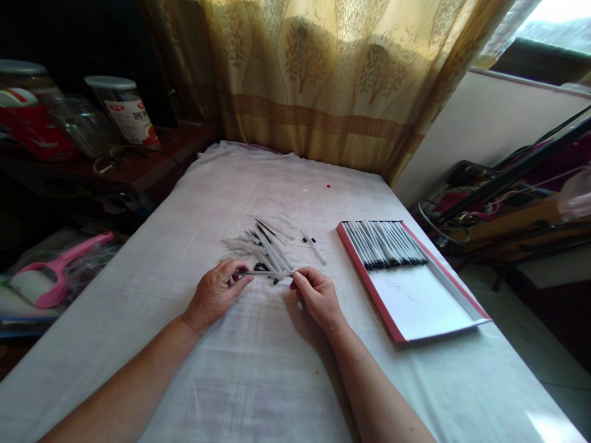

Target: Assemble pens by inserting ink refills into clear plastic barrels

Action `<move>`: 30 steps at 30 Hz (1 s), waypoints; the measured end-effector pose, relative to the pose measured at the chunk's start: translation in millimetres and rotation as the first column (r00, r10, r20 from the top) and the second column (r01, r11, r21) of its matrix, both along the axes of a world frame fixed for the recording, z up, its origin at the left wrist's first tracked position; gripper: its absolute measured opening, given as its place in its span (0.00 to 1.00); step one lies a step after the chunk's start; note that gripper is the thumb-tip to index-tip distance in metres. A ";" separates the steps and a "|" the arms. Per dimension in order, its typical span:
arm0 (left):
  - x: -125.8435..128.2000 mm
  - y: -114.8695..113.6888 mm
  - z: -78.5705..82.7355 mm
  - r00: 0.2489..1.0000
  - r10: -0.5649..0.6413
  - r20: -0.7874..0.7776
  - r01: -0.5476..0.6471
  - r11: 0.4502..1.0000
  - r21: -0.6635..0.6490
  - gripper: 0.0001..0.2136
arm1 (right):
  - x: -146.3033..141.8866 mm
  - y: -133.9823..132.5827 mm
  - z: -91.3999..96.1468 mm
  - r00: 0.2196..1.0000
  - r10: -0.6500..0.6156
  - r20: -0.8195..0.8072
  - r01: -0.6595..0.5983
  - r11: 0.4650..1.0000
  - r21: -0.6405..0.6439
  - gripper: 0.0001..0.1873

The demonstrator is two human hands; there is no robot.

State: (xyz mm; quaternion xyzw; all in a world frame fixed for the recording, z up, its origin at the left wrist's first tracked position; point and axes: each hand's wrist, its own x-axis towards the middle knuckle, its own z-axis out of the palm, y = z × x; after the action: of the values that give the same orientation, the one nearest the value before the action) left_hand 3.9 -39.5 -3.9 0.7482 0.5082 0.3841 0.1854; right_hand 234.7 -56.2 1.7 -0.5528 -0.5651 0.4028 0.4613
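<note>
My left hand and my right hand pinch the two ends of one thin clear pen, held level just above the cloth. Right behind it lies a loose pile of similar clear pens with black tips. One more loose pen lies to the right of the pile. Further right, a shallow red-edged white box holds a neat row of pens at its far end.
A white cloth covers the table. On a dark shelf at the left stand jars; a pink-handled tool lies below it. A gold curtain hangs behind. Cables and clutter sit to the right.
</note>
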 end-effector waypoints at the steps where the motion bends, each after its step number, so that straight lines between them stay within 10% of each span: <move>1: -0.4 0.3 0.2 1.000 -0.005 -0.009 0.004 1.000 -0.027 0.13 | -0.1 0.3 -0.1 1.000 -0.015 -0.008 0.015 1.000 0.000 0.16; 21: 14.2 17.4 2.1 0.983 -0.074 0.167 0.093 0.990 -0.106 0.12 | -5.3 4.0 1.9 0.991 0.128 -0.049 -0.129 0.992 -0.017 0.15; 27: 12.9 51.4 -4.1 0.957 0.192 0.216 -0.190 0.981 -0.030 0.15 | -0.9 -10.3 8.4 0.997 -0.082 0.002 0.080 0.976 0.203 0.14; 30: 12.3 65.8 -4.5 0.949 0.243 0.202 -0.246 0.969 -0.010 0.16 | -10.1 -23.4 14.5 0.996 0.032 0.082 -0.058 0.941 0.334 0.10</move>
State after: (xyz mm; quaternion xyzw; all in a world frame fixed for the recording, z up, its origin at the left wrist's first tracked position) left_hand 16.2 26.3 -8.4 0.6379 0.5726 0.4819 0.1815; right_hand 224.5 -79.6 16.2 -0.4679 -0.6550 0.2898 0.5177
